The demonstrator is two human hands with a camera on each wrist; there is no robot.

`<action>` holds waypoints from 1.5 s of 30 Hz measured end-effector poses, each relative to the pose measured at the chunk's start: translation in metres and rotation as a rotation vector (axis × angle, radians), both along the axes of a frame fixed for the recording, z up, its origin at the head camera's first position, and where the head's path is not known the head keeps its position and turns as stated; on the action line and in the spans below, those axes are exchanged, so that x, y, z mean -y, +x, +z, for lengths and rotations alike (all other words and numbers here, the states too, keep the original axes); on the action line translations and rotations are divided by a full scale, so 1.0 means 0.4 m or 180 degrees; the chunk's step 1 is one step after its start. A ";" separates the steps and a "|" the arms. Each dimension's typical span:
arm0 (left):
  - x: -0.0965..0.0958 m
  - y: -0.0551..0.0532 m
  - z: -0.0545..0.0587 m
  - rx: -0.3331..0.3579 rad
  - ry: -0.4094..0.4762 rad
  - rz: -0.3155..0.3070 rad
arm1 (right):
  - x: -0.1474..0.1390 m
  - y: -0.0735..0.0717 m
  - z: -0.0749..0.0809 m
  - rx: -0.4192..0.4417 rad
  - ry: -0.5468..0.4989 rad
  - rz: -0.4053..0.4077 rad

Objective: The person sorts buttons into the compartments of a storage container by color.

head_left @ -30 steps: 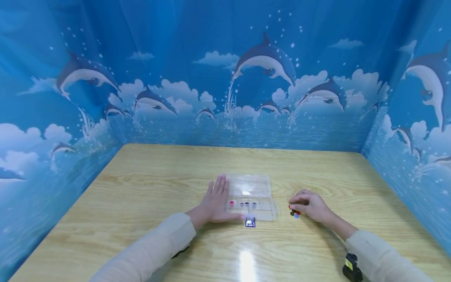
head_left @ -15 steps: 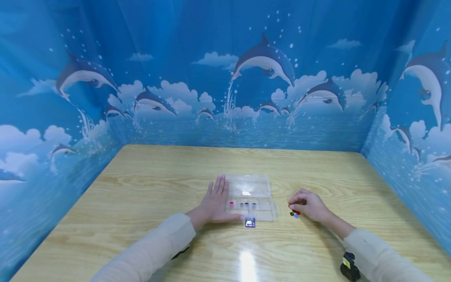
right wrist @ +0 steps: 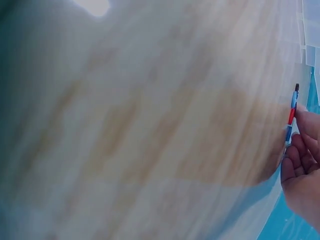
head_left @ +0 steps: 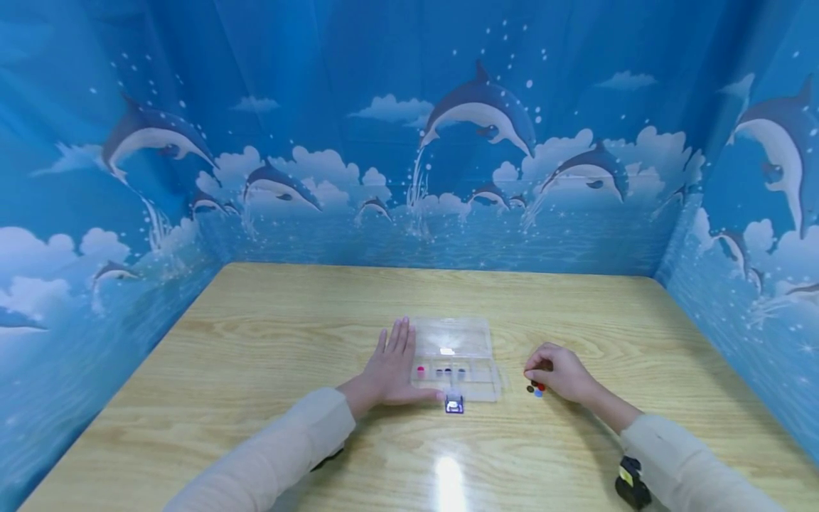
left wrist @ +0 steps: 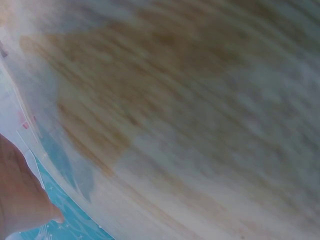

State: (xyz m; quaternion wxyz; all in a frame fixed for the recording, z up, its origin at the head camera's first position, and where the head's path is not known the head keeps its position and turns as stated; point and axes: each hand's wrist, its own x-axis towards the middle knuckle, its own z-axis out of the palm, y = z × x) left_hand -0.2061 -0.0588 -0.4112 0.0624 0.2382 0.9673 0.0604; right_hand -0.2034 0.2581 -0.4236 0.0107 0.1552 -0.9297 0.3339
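Observation:
A clear plastic compartment box point(head_left: 483, 390) lies with its lid point(head_left: 451, 333) opened away from me. Several small round pieces, one of them a pink disc point(head_left: 421, 370), sit in its back row of compartments. My left hand point(head_left: 389, 370) lies flat along the box's left side, fingers straight, with the thumb reaching along the front edge. To the right of the box, my right hand point(head_left: 566, 371) pinches what looks like a small red disc between thumb and index finger, mostly hidden by the fingertips. Just below are loose discs, among them a blue disc point(head_left: 538, 393) and a black disc point(head_left: 530, 389).
A small purple-edged clear piece point(head_left: 454, 404) is at the box's front edge, near my left thumb. The wooden table point(head_left: 288, 320) ends at a dolphin-print curtain point(head_left: 358, 171) behind and at both sides. Light glares off the table in front.
My right hand has shifted very slightly at the small discs, its thumb and index finger drawing closer together. The left hand and the box have stayed where they were.

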 end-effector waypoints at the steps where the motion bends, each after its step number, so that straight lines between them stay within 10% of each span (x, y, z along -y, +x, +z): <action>1: 0.000 0.000 -0.001 0.0002 -0.0005 0.0000 | 0.001 0.000 0.001 0.0016 -0.0003 -0.0010; 45: 0.001 -0.002 -0.001 0.0002 0.0004 -0.0031 | 0.048 0.022 0.047 0.0519 -0.0611 -0.1055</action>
